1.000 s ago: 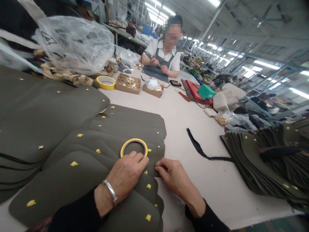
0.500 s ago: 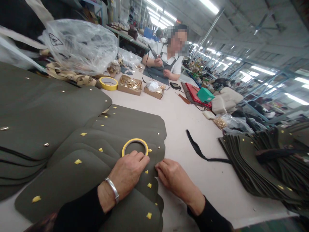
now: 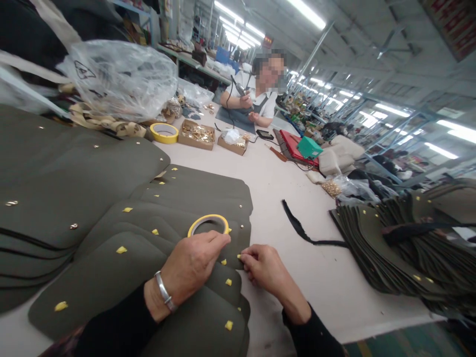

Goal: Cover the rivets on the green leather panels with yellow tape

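My left hand (image 3: 191, 265), with a silver bangle on its wrist, is closed on the near side of a narrow roll of yellow tape (image 3: 207, 217). Under it lie overlapping dark olive panels (image 3: 208, 186) with rounded corners, dotted with small yellow tape bits (image 3: 228, 282). At the right edge of one panel my right hand (image 3: 265, 267) is closed in a pinch. A small piece of yellow tape (image 3: 239, 256) shows at its fingertips, against the panel. Its other fingers are curled under the palm and partly hidden.
Across the table (image 3: 275, 213) a co-worker (image 3: 256, 96) holds a pen-like tool. A wider yellow tape roll (image 3: 164, 133) and cardboard boxes of metal fittings (image 3: 196, 134) stand in between. A black strip (image 3: 297, 225) and stacked olive panels (image 3: 372, 253) lie to the right.
The yellow tape piece now shows at my right fingertips, where it was hidden before. My left hand has shifted slightly, its fingers straighter on the roll. The view has tilted a little.
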The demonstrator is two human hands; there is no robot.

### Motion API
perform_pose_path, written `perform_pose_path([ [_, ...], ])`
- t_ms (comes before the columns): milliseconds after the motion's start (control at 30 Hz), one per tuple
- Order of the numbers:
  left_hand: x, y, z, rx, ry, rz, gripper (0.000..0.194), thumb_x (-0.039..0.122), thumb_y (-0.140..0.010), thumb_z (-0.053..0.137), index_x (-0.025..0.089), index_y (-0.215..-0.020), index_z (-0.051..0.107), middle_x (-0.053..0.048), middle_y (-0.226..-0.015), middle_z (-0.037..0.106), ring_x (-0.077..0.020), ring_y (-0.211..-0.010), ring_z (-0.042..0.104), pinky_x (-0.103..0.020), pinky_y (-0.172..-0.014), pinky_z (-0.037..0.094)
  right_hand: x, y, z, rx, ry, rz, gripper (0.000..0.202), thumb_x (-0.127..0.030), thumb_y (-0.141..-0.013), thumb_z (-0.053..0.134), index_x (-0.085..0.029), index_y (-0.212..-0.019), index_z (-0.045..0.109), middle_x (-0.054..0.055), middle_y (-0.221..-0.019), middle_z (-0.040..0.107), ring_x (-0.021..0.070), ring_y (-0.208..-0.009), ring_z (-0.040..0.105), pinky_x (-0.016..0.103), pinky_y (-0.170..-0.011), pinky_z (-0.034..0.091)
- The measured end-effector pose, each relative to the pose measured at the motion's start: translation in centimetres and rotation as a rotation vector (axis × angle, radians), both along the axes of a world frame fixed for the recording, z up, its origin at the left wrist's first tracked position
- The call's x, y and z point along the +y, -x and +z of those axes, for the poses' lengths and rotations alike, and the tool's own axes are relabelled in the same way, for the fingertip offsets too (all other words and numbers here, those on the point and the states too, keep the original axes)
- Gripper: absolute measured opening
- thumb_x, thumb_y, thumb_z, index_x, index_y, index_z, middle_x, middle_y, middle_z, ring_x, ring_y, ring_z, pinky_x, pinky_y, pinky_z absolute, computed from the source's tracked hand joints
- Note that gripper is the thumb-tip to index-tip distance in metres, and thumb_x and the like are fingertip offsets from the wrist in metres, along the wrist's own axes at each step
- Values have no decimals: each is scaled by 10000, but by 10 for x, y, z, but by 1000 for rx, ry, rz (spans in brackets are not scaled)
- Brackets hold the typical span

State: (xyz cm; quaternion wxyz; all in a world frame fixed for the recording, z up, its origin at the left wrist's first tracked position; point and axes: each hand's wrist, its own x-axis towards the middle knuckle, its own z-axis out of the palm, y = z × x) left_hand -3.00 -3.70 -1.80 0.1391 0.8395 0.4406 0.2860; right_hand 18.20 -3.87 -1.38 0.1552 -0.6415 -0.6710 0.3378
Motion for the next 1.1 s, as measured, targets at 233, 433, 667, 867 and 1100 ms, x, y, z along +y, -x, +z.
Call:
perform_pose_path([
  [233, -10, 2, 12, -130, 16, -34, 505, 219, -973, 451, 263, -1448, 286, -4, -1144, 706, -131, -952, 691, -220, -798, 544, -11, 3, 24, 274, -420, 98, 171, -191, -880, 564, -182, -985, 698, 49, -856, 719, 155, -724, 648, 260, -665, 518],
  [433, -14, -2, 8, -86, -36, 4, 413, 281, -992, 416, 245, -1390, 315, 7, -976, 739, -163, -785, 715, -242, -635, 531, -11, 23, 30, 195, -662, 375, 179, -107, -904, 513, -198, -1000, 633, 67, -922, 693, 176, -866, 635, 296, -775, 520],
  [667, -15, -5, 13, -63, 72, -54, 180, 219, -997, 357, 252, -1100, 501, 18, -908, 697, -151, -787, 690, -250, -645, 486, -8, 22, 14, 85, -834, 382, 165, -73, -868, 485, -201, -866, 589, 43, -760, 672, 167, -708, 619, 281, -662, 499],
  [867, -4, -13, 16, 71, 69, 0, 189, 158, -953, 401, 232, -857, 546, 11, -759, 623, -163, -660, 622, -272, -568, 417, -10, 27, 10, 155, -734, 151, 166, -92, -800, 502, -194, -748, 622, 17, -655, 644, 140, -583, 589, 250, -562, 466],
  [1100, 1, -19, 8, 10, -159, -22, 219, 144, -958, 380, 219, -836, 545, 7, -723, 559, -146, -631, 544, -261, -570, 398, 18, 18, 2, 577, -86, -310, 118, -267, -733, 624, -158, -689, 634, -20, -524, 610, 123, -435, 588, 209, -425, 459],
])
